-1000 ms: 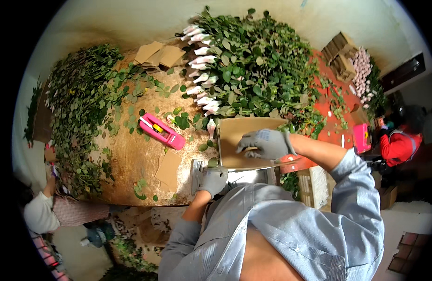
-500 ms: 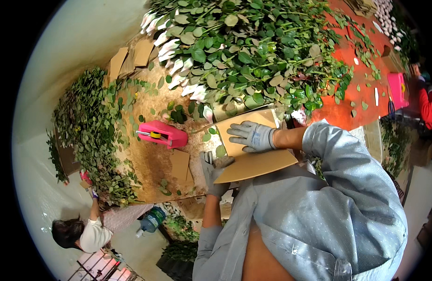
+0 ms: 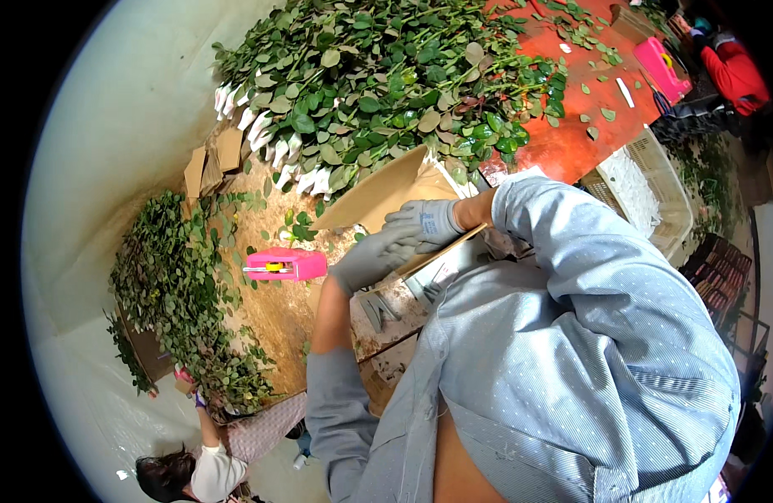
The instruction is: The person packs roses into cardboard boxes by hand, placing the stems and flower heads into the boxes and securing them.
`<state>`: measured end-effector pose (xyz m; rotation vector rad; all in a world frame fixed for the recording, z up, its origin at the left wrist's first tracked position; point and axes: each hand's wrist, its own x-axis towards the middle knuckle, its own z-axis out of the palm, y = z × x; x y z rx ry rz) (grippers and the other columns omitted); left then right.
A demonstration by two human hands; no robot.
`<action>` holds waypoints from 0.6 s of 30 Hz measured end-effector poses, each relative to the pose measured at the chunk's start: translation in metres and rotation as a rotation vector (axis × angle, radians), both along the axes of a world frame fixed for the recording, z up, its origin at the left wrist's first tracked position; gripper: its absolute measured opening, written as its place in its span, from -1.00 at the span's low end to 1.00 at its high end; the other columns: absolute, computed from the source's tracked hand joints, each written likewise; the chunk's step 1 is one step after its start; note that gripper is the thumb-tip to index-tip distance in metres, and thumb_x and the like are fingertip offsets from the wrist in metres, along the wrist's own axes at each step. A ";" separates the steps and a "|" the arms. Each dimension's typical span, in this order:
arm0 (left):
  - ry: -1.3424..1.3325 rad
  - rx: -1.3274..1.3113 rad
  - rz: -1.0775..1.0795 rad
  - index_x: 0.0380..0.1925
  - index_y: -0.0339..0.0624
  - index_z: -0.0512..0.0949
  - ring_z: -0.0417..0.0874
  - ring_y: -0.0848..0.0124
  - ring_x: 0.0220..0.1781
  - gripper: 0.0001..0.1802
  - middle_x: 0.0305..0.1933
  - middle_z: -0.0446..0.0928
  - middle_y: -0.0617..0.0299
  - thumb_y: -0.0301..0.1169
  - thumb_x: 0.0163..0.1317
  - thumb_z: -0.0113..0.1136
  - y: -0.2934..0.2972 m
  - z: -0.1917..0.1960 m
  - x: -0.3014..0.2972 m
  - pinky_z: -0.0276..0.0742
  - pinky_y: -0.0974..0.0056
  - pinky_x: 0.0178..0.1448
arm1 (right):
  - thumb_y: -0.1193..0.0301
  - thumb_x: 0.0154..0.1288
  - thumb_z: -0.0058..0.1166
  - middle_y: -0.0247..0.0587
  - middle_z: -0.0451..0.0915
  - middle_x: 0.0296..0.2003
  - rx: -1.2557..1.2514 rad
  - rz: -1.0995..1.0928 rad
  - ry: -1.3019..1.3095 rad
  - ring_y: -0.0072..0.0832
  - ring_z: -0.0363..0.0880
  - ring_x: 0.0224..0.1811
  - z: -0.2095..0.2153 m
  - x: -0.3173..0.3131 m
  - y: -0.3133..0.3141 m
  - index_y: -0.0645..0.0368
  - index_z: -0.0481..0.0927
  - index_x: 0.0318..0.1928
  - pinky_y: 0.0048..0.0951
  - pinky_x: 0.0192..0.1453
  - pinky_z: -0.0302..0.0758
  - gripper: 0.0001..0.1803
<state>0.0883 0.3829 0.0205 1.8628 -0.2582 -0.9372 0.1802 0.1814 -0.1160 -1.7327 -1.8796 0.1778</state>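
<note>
2 hands grip cardboard sheet (image 3: 378,197) | left hand (image 3: 371,258), right hand (image 3: 426,222) | long axis lower-left to upper-right

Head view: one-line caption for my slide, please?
Gloved left hand and right hand grip a cardboard sheet beside heaped leafy stems.

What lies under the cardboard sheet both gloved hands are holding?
Both gloves, left hand and right hand, grip the cardboard sheet. Below its near edge a grey metal fixture shows on the worktable; anything directly beneath is covered.

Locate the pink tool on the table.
In the head view the pink tool lies left of the gloved left hand, on the brown table beside the leafy stems.
</note>
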 end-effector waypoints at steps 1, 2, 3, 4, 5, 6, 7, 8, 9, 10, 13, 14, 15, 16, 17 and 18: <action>-0.057 0.017 -0.088 0.36 -0.26 0.44 0.63 0.21 0.22 -0.44 0.15 0.64 0.07 -0.31 0.40 0.20 -0.024 0.021 0.007 0.53 0.20 0.27 | 0.10 0.39 0.02 0.05 0.37 0.36 -0.182 0.051 0.172 -0.02 0.31 0.45 0.007 0.002 0.003 0.10 0.40 0.37 0.00 0.43 0.30 -0.38; -0.127 0.091 -0.163 0.36 -0.25 0.44 0.62 0.14 0.25 -0.44 0.18 0.62 0.02 -0.28 0.41 0.19 -0.040 0.029 0.008 0.51 0.17 0.30 | 0.09 0.39 0.05 0.00 0.38 0.34 -0.103 0.024 0.046 -0.07 0.32 0.44 0.008 0.002 -0.003 0.08 0.44 0.31 -0.02 0.41 0.32 -0.43; -0.191 0.171 -0.218 0.35 -0.25 0.44 0.60 0.07 0.27 -0.44 0.20 0.61 -0.03 -0.25 0.41 0.18 -0.050 0.034 -0.001 0.50 0.15 0.32 | 0.09 0.39 0.07 -0.06 0.39 0.33 -0.020 0.019 -0.077 -0.12 0.33 0.43 0.007 -0.002 -0.002 0.06 0.47 0.25 -0.05 0.39 0.34 -0.48; -0.253 0.248 -0.285 0.34 -0.25 0.45 0.59 0.00 0.30 -0.43 0.23 0.59 -0.08 -0.21 0.42 0.16 -0.061 0.037 -0.007 0.48 0.12 0.35 | 0.08 0.39 0.09 -0.11 0.40 0.31 0.062 0.000 -0.197 -0.17 0.34 0.42 0.003 -0.004 -0.004 0.04 0.51 0.19 -0.08 0.36 0.36 -0.52; -0.365 0.297 -0.212 0.20 -0.23 0.53 0.61 -0.07 0.20 -0.54 0.12 0.61 -0.12 -0.23 0.40 0.15 -0.070 0.040 -0.017 0.54 0.07 0.23 | 0.08 0.35 0.12 -0.09 0.42 0.29 0.071 0.016 -0.200 -0.16 0.35 0.42 0.001 -0.002 -0.002 0.03 0.51 0.19 -0.08 0.36 0.36 -0.51; -0.413 0.420 -0.188 0.15 -0.22 0.55 0.62 -0.06 0.14 -0.59 0.07 0.62 -0.11 -0.24 0.39 0.14 -0.078 0.038 -0.027 0.55 0.04 0.18 | 0.08 0.33 0.13 -0.08 0.42 0.29 0.059 0.024 -0.196 -0.15 0.35 0.42 0.001 -0.003 -0.001 0.03 0.51 0.19 -0.07 0.36 0.36 -0.49; -0.466 0.542 -0.165 0.09 -0.21 0.56 0.64 -0.06 0.08 -0.63 0.01 0.62 -0.09 -0.26 0.38 0.14 -0.089 0.036 -0.034 0.56 0.01 0.12 | 0.07 0.31 0.14 -0.07 0.42 0.30 0.045 0.029 -0.197 -0.13 0.34 0.43 0.004 -0.002 -0.003 0.04 0.51 0.20 -0.07 0.37 0.36 -0.47; -0.517 0.666 -0.138 0.03 -0.20 0.57 0.65 -0.05 0.02 -0.68 -0.04 0.63 -0.08 -0.27 0.38 0.14 -0.095 0.035 -0.042 0.57 -0.02 0.06 | 0.07 0.29 0.15 -0.06 0.42 0.30 0.032 0.038 -0.197 -0.12 0.34 0.43 0.008 -0.001 -0.004 0.04 0.51 0.20 -0.06 0.37 0.36 -0.46; -0.755 0.584 -0.013 -0.10 -0.18 0.57 0.66 -0.03 -0.14 -0.78 -0.16 0.61 -0.03 -0.31 0.36 0.13 -0.091 0.019 -0.054 0.54 -0.08 -0.07 | 0.06 0.26 0.17 -0.05 0.41 0.32 0.045 0.038 -0.203 -0.11 0.33 0.44 0.006 -0.002 -0.002 0.05 0.51 0.22 -0.06 0.38 0.35 -0.42; -0.707 0.593 -0.016 -0.08 -0.17 0.57 0.66 -0.04 -0.12 -0.76 -0.15 0.61 -0.04 -0.30 0.36 0.13 -0.093 0.023 -0.055 0.54 -0.08 -0.06 | 0.06 0.24 0.19 -0.04 0.40 0.34 0.058 0.032 -0.213 -0.10 0.32 0.46 -0.002 -0.002 -0.002 0.05 0.50 0.24 -0.05 0.39 0.34 -0.39; -0.564 0.494 0.008 0.06 -0.18 0.58 0.64 -0.06 0.02 -0.64 -0.04 0.61 -0.08 -0.26 0.34 0.19 -0.088 0.031 -0.046 0.55 -0.04 0.10 | 0.04 0.19 0.24 0.00 0.36 0.40 0.040 0.020 -0.226 -0.06 0.27 0.50 -0.017 0.000 -0.003 0.06 0.48 0.32 -0.02 0.43 0.32 -0.29; -0.550 0.434 0.025 0.08 -0.18 0.57 0.61 -0.07 0.08 -0.61 0.02 0.59 -0.09 -0.25 0.32 0.21 -0.079 0.036 -0.044 0.53 -0.04 0.16 | 0.04 0.19 0.24 -0.01 0.36 0.41 0.030 0.027 -0.196 -0.06 0.26 0.51 -0.012 -0.003 -0.001 0.06 0.49 0.32 -0.01 0.43 0.32 -0.28; -0.540 0.366 0.042 0.11 -0.18 0.56 0.58 -0.08 0.13 -0.58 0.07 0.57 -0.10 -0.25 0.30 0.24 -0.072 0.044 -0.040 0.50 -0.04 0.21 | 0.08 0.20 0.23 0.03 0.44 0.33 0.027 0.041 -0.173 -0.01 0.37 0.42 -0.001 -0.003 0.001 0.08 0.50 0.28 0.05 0.39 0.35 -0.33; -0.534 0.295 0.047 0.14 -0.18 0.55 0.55 -0.09 0.19 -0.54 0.13 0.55 -0.11 -0.24 0.28 0.26 -0.070 0.051 -0.032 0.48 -0.04 0.27 | 0.08 0.19 0.24 0.04 0.46 0.30 0.024 0.012 -0.136 0.00 0.40 0.38 -0.002 -0.004 0.003 0.08 0.52 0.25 0.06 0.37 0.37 -0.35; -0.809 0.364 0.071 0.18 -0.23 0.51 0.46 -0.11 0.29 -0.46 0.24 0.47 -0.13 -0.23 0.23 0.32 -0.071 0.058 -0.022 0.39 -0.04 0.37 | 0.09 0.19 0.24 0.05 0.49 0.27 0.020 -0.019 -0.100 0.02 0.43 0.34 -0.006 -0.004 0.006 0.09 0.54 0.23 0.07 0.35 0.38 -0.37; -0.924 0.459 0.109 0.18 -0.24 0.50 0.45 -0.11 0.31 -0.43 0.25 0.45 -0.15 -0.22 0.22 0.33 -0.074 0.070 -0.008 0.38 -0.04 0.38 | 0.10 0.18 0.24 0.06 0.51 0.24 0.016 -0.061 -0.058 0.03 0.46 0.30 -0.012 -0.005 0.006 0.09 0.55 0.20 0.07 0.34 0.40 -0.39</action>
